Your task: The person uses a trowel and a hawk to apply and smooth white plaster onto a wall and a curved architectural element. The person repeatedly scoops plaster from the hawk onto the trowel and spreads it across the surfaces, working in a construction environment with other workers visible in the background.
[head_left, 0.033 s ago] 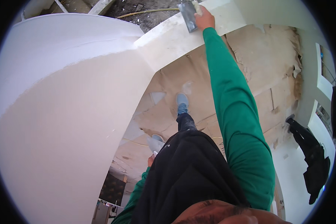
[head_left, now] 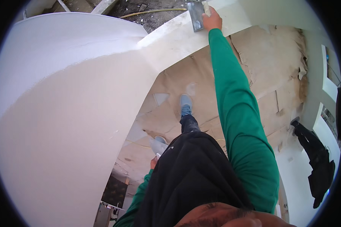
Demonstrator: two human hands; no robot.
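My right hand (head_left: pixel 212 19) is stretched far ahead and closed around the pale handle of a plastering trowel (head_left: pixel 196 17). The trowel's flat grey metal blade lies against the whitish surface of a ledge (head_left: pixel 170 45), close to its far edge. Low beside my body on the left, my left hand (head_left: pixel 154 163) grips a light, flat-bladed tool (head_left: pixel 157 146). My dark top hides part of that tool, so its exact kind is unclear. On the left a large smooth wall (head_left: pixel 72 121) meets the ledge at a corner; its lower area looks duller than the whiter band above.
Brown protective paper (head_left: pixel 201 83), creased and torn at the right, covers the floor under my feet. Beyond the ledge lies dark rubble ground (head_left: pixel 155 20) with a yellowish hose (head_left: pixel 151 12). A person in black clothes (head_left: pixel 318 159) appears to stand at the right near window openings.
My right hand and the trowel have slid slightly to the right along the ledge. The left hand still holds its tool low at my side.
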